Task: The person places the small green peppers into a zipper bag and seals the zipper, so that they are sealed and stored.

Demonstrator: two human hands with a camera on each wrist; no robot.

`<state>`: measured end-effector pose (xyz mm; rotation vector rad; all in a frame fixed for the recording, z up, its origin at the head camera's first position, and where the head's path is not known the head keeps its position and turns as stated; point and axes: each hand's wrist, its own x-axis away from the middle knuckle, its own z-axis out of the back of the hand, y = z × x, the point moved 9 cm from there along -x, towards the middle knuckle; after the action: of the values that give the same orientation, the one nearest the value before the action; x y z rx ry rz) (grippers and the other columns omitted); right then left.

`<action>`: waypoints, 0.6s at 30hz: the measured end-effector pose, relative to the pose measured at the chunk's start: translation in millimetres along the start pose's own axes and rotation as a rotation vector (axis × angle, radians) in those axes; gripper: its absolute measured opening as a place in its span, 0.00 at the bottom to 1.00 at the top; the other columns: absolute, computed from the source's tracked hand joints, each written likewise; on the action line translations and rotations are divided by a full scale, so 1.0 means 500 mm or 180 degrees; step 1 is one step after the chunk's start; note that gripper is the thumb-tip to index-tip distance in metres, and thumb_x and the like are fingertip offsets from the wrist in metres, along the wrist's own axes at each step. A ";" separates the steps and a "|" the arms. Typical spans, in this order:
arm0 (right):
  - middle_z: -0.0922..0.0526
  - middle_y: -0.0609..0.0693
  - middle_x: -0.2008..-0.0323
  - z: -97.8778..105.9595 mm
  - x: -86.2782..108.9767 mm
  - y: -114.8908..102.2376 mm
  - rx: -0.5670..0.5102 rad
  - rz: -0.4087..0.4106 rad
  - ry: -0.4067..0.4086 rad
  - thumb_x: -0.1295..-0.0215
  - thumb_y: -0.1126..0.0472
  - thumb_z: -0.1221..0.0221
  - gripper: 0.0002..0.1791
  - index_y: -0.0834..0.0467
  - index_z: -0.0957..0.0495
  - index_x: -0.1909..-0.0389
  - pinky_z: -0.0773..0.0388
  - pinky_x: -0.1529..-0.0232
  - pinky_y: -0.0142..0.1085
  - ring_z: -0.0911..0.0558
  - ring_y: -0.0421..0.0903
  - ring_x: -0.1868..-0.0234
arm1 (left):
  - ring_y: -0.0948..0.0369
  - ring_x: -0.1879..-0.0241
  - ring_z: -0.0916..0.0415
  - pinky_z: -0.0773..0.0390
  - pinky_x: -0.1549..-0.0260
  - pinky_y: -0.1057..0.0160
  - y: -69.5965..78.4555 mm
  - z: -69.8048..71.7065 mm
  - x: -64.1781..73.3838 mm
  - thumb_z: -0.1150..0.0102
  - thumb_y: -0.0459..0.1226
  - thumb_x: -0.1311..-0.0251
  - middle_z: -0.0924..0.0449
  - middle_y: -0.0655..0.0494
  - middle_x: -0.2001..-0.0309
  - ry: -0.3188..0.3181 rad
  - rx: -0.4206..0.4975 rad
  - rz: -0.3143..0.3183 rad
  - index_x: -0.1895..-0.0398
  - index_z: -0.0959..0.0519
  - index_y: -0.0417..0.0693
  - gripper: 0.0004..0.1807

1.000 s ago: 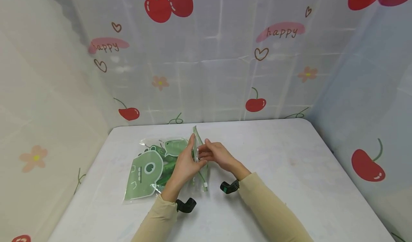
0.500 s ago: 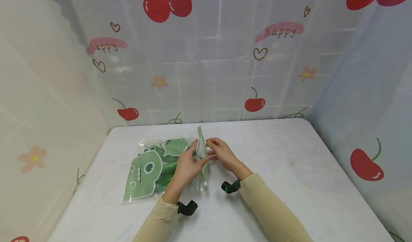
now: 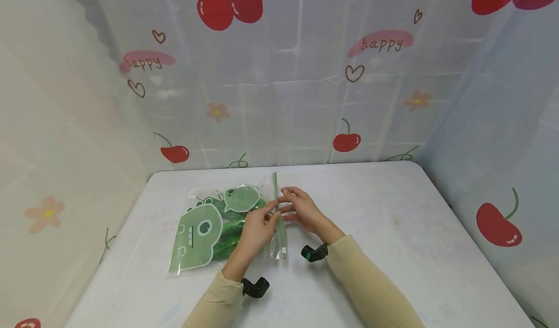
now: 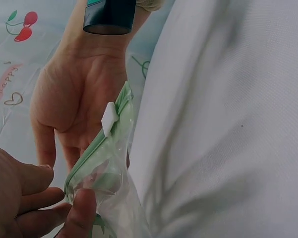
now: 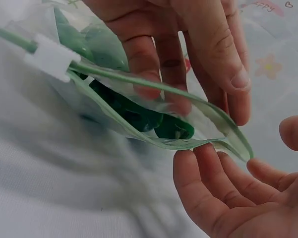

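On the white table lies a clear slider zip bag [image 3: 195, 238] with a green cartoon print and glossy green pieces [image 3: 229, 227] inside, their kind unclear. Its green-edged mouth [image 5: 153, 87] is parted in the right wrist view, and dark green pieces show through the gap. The white slider [image 5: 52, 57] sits near one end. My left hand [image 3: 257, 228] rests on the bag beside the mouth, fingers fairly straight against the film. From the other side, my right hand [image 3: 305, 211] touches the mouth's lower edge with its fingertips, thumb apart.
The white table [image 3: 371, 211] extends to the right of the bag. Behind it hangs a pale curtain [image 3: 279, 119] with cherry prints, and similar sheets stand at both sides. A black camera [image 3: 255, 287] is strapped to the left wrist, and another [image 3: 314, 253] to the right.
The bag's mouth edge has shifted to the right and straightened. My left hand has moved slightly right, its fingers now lower. My right hand has drawn back a little to the right.
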<state>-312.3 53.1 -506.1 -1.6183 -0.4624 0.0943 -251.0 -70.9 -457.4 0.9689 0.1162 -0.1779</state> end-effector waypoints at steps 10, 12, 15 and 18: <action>0.25 0.65 0.33 0.007 0.004 0.012 -0.0011 -0.0090 0.0009 0.17 0.47 0.55 0.30 0.61 0.38 0.25 0.12 0.54 0.42 0.17 0.55 0.44 | 0.54 0.57 0.13 0.18 0.69 0.64 -0.016 -0.010 0.009 0.39 0.39 0.29 0.12 0.45 0.47 -0.0041 -0.0049 0.0079 0.38 0.18 0.43 0.20; 0.25 0.65 0.34 0.010 0.007 0.016 -0.0018 -0.0115 0.0046 0.17 0.48 0.54 0.29 0.60 0.37 0.25 0.12 0.53 0.44 0.17 0.55 0.45 | 0.54 0.57 0.13 0.18 0.69 0.64 -0.019 -0.012 0.011 0.39 0.39 0.29 0.13 0.44 0.47 -0.0063 -0.0027 0.0077 0.38 0.17 0.43 0.19; 0.23 0.64 0.36 0.014 0.010 0.022 -0.0026 -0.0141 0.0075 0.18 0.51 0.52 0.28 0.60 0.36 0.26 0.12 0.52 0.46 0.15 0.52 0.49 | 0.57 0.60 0.13 0.19 0.71 0.65 -0.025 -0.016 0.014 0.40 0.38 0.28 0.12 0.44 0.48 -0.0107 0.0040 0.0111 0.38 0.17 0.43 0.19; 0.22 0.64 0.38 0.015 0.010 0.026 -0.0036 -0.0178 0.0078 0.19 0.54 0.49 0.27 0.60 0.35 0.26 0.12 0.53 0.46 0.14 0.49 0.55 | 0.62 0.66 0.15 0.21 0.74 0.67 -0.026 -0.019 0.018 0.40 0.37 0.28 0.12 0.43 0.50 -0.0154 0.0098 0.0110 0.38 0.18 0.41 0.19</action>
<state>-306.9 61.4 -518.6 -1.6147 -0.4897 0.0296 -245.1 -70.9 -474.8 0.9959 0.0523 -0.1716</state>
